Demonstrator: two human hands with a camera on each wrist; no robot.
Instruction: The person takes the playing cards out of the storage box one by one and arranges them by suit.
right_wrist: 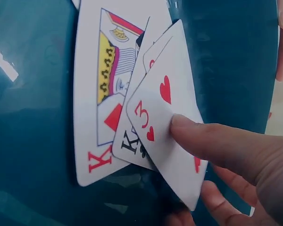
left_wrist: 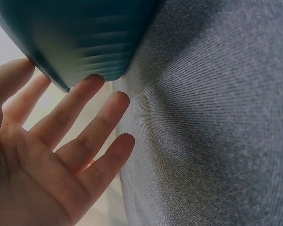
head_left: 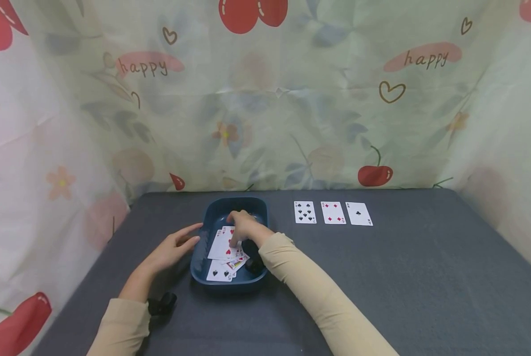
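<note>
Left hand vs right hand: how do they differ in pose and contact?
The left hand lies flat with straight fingers against the outside wall of the blue tray; the right hand reaches inside it. The left hand holds nothing; the right hand pinches the three of hearts, which lies over two kings. The left hand stays clear of the cards; the right hand is on them. Both wear beige sleeves.

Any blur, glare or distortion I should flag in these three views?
Head view: evenly lit, sharp at centre, wide-angle bending at the table edges. Left wrist view: the blue tray wall is blurred and close, the left hand soft. Right wrist view: a white glare streak on the tray floor, the three of hearts readable, the right hand slightly soft.
</note>
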